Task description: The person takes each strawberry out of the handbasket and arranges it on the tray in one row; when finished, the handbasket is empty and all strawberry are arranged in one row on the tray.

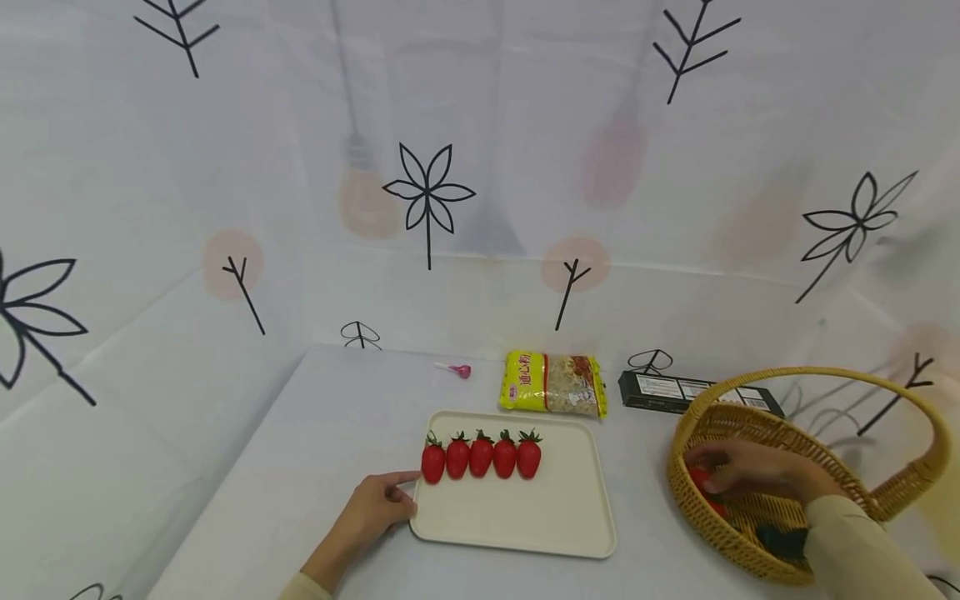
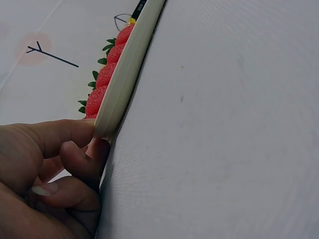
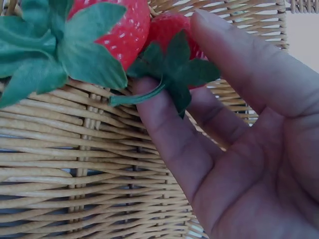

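Several red strawberries with green leaves (image 1: 481,457) stand in a row along the back left of a cream tray (image 1: 525,517). At the tray's left side, my left hand (image 1: 371,510) holds the rim; the left wrist view shows bent fingers against it. My right hand (image 1: 761,468) reaches into a wicker basket (image 1: 693,518). In the right wrist view its thumb and fingers are around a strawberry (image 3: 169,30), whose leaves and stem face the camera. Another, larger-looking strawberry (image 3: 132,35) lies beside that one against the wicker.
Behind the tray lies a yellow bag of pasta (image 1: 555,385), with a pink lollipop (image 1: 463,371) to its left. A black box (image 1: 656,393) sits behind the basket. The basket's tall handle (image 1: 825,372) arches over it. A dark object (image 1: 782,540) rests inside, partly covered by my sleeve.
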A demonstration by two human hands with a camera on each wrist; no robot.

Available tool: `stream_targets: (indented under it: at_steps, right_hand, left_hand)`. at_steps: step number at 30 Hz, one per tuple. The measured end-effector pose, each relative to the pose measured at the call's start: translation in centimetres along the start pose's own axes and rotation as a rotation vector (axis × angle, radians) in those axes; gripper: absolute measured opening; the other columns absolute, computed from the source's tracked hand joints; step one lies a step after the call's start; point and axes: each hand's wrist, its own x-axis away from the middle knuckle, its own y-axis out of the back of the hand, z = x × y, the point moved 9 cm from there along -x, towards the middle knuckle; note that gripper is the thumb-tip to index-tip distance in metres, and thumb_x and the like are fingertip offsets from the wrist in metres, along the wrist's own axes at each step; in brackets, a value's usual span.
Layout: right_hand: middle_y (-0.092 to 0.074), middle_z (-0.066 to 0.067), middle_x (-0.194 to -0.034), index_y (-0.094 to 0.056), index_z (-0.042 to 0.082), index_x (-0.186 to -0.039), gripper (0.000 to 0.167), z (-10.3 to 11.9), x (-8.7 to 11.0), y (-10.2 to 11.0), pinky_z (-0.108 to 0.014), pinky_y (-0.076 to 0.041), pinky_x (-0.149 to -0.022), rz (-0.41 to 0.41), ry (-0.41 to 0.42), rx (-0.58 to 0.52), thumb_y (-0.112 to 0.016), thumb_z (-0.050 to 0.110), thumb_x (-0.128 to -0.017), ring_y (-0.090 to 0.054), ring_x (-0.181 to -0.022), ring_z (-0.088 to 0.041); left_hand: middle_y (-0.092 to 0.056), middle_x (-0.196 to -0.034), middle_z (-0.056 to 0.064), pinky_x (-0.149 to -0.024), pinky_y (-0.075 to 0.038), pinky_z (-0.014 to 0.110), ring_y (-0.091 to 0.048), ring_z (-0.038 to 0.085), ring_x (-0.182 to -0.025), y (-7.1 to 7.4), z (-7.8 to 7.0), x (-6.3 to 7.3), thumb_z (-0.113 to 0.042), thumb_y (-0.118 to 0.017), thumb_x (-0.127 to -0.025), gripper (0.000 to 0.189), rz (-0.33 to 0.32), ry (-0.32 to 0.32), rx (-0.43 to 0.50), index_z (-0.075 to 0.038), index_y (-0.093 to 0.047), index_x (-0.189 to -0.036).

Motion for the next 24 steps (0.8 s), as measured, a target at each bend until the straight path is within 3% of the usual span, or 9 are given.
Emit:
stream_targets:
  at_steps: [8,13,20,24]
  right_hand:
    - [-0.062,-0.013,-0.116,-0.050,-0.008,-0.134,0.041,0.1,-0.5,-0.2,-0.043,-0.056,-0.085,0.009,-0.021,-0.026,-0.062,0.004,-0.097,-0.062,-0.104,-0.027]
    - [-0.062,-0.014,-0.115,-0.050,-0.006,-0.133,0.037,0.1,-0.3,-0.5,-0.043,-0.057,-0.084,0.031,-0.008,-0.068,-0.059,0.002,-0.098,-0.063,-0.103,-0.027]
    - [-0.059,-0.012,-0.125,-0.050,-0.007,-0.135,0.037,0.8,0.4,0.5,-0.045,-0.055,-0.093,0.033,0.108,-0.124,-0.050,-0.004,-0.098,-0.061,-0.112,-0.026]
    - [-0.059,-0.010,-0.126,-0.053,0.000,-0.134,0.035,1.3,1.0,1.4,-0.044,-0.054,-0.094,-0.014,0.139,-0.128,-0.049,-0.002,-0.099,-0.061,-0.113,-0.024]
  left_hand:
    - [-0.064,-0.077,0.001,-0.052,-0.045,0.025,-0.053,0.012,-0.059,0.0,0.2,0.0,-0.002,-0.075,-0.080,0.053,-0.002,0.000,0.009,-0.001,-0.066,-0.132]
    - [-0.064,-0.076,0.000,-0.051,-0.045,0.025,-0.053,0.012,-0.058,0.0,0.2,0.0,-0.002,-0.074,-0.079,0.054,-0.005,0.004,0.002,-0.001,-0.066,-0.132]
    - [-0.063,-0.077,0.000,-0.051,-0.045,0.025,-0.053,0.012,-0.058,0.1,0.2,0.0,-0.002,-0.075,-0.079,0.054,-0.007,0.013,0.006,-0.002,-0.067,-0.132]
    - [-0.063,-0.077,0.000,-0.051,-0.044,0.025,-0.053,0.011,-0.058,0.1,0.1,0.0,-0.003,-0.075,-0.079,0.053,-0.007,0.007,-0.004,-0.001,-0.067,-0.132]
